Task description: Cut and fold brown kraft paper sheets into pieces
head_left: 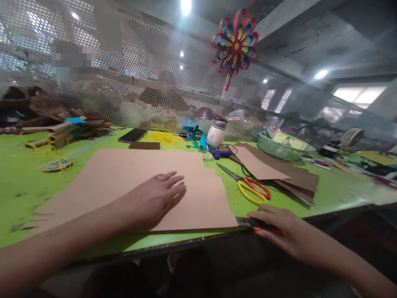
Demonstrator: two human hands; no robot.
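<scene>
Along the near edge of the green table (328, 182), a large brown sheet (124, 174) lay flat, its long axis running left to right, roughly in line with that edge. The left hand (161, 196) rested palm down on it, somewhat right of its middle, fingers slightly parted and stretched toward the right, gripping nothing. The right hand (279, 227) was closed around a red-and-black tool (263, 224), just off the sheet's right end, with the metal tip pointing left at the near right corner. That meeting of tip and corner was the relation that counted: the sheet lay to the left of the right hand, which was the nearer one to the corner, while the left hand, well apart from it, lay farther in. Whether the tip sat under, over or just against the corner, I could not tell. Beyond the right hand, scissors (240, 178) lay with their blades pointing away and left, between the sheet and a stack of brown pieces (297, 178)
</scene>
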